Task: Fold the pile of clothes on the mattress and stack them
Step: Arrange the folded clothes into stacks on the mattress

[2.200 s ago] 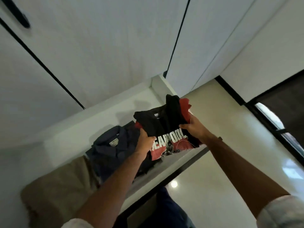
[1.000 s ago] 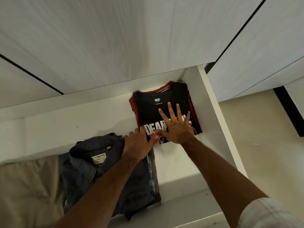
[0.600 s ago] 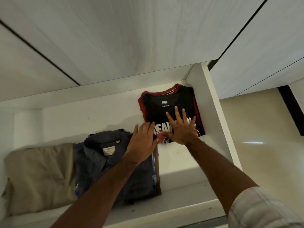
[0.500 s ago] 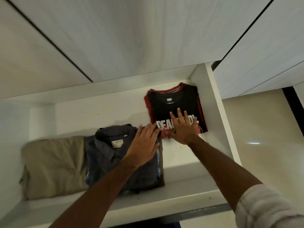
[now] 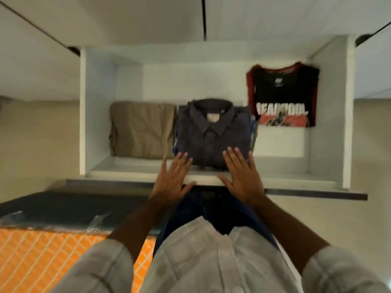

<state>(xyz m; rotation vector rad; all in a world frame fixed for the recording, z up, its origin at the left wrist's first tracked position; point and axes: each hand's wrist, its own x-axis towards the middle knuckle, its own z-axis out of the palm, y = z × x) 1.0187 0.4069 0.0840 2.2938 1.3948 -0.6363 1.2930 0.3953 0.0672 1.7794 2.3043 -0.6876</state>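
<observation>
Both hands lay flat, fingers straight, holding nothing; the left hand and right hand touched the dark shirt's near edge. The shirt sat on the shelf.

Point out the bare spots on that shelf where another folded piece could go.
Bare shelf in front of the black T-shirt, right of the dark shirt; another patch behind the tan trousers. The left and middle front are crowded.

A home bedroom: a white built-in wardrobe shelf holds folded clothes, a mattress with an orange patterned cover lies beside it, and pale floor tiles spread below.
</observation>
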